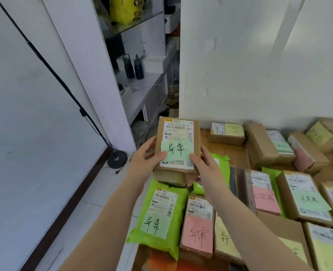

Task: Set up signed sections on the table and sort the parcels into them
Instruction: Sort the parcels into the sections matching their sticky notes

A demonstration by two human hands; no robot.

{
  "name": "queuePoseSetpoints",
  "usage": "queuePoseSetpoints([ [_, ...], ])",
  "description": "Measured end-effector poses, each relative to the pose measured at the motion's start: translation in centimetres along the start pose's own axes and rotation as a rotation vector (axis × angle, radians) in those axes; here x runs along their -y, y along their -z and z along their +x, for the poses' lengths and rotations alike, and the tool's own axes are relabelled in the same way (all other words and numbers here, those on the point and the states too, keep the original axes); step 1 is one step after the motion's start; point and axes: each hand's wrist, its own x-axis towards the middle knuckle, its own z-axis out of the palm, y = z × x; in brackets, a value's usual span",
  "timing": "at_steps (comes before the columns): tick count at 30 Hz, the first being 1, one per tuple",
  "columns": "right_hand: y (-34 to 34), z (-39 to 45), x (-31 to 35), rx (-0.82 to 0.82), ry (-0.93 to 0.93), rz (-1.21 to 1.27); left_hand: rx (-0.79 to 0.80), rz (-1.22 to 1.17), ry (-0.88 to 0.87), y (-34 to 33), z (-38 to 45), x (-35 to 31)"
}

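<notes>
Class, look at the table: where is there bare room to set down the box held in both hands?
The clearest bare wood lies between the far-left box with the yellow note, the green mailer below it and the tall brown box. Near and right, parcels such as the pink-noted box sit crowded edge to edge.

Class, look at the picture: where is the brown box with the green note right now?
In the head view, the brown box sits centre frame, held up by the left hand and right hand, above the green bag at the table's left edge.
</notes>
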Motion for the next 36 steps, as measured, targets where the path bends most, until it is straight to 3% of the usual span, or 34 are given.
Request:
queuePoseSetpoints([
  [18, 1.1, 20.7, -1.3, -0.156, -0.126, -0.223, 0.202, 0.053, 0.092, -1.9, 23.4, 4.7],
  [31, 2.9, 24.4, -5.5, -0.075, -0.252, -0.533, 0.159, 0.204, 0.252, -2.4, 26.5, 10.5],
  [33, 3.4, 24.7, -5.5, -0.078, -0.263, -0.568, 0.147, 0.313, 0.18, -2.7, 26.5, 10.4],
  [36, 5.1, 25.3, -4.6, -0.174, -0.184, -0.628, 0.104, 0.645, -0.147, -3.7, 27.0, 9.5],
])
